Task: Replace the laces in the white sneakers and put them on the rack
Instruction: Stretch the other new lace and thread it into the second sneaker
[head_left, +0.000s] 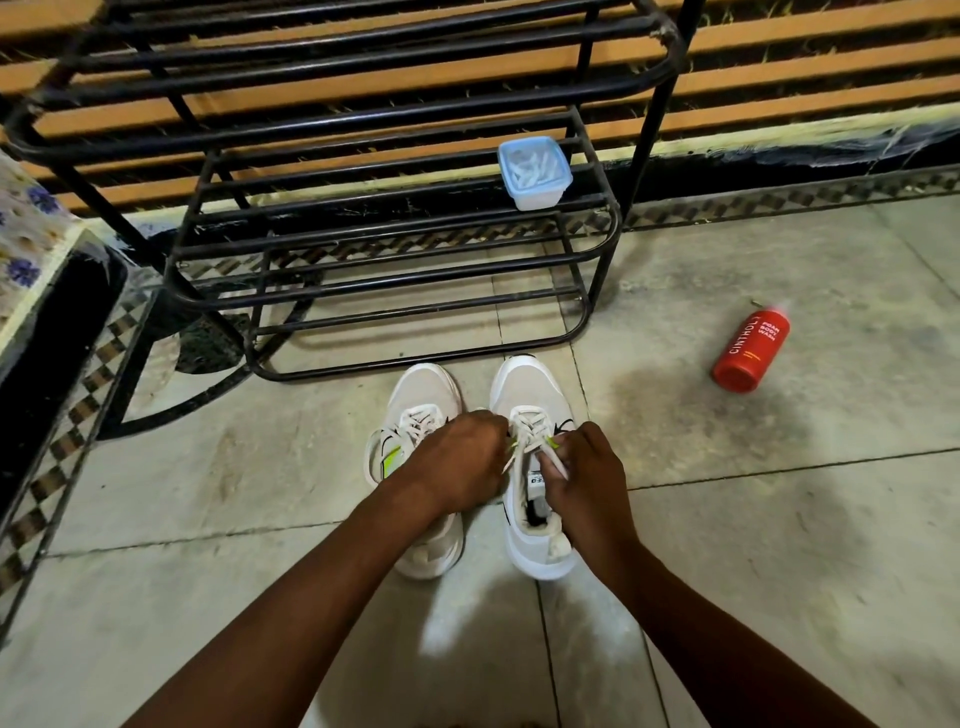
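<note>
Lacing step, right sneaker (530, 467) on floor at rack's (363, 249) 6 o'clock: left hand (457, 457) and right hand (584, 473) each pinching a lace end (556, 462). Next: probably threading or tying, then racking.

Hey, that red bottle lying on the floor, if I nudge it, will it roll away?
Probably. The red bottle is round-bodied and lies on its side on smooth floor tiles, so it would likely roll sideways. It looks plastic, so probably not fragile.
</note>
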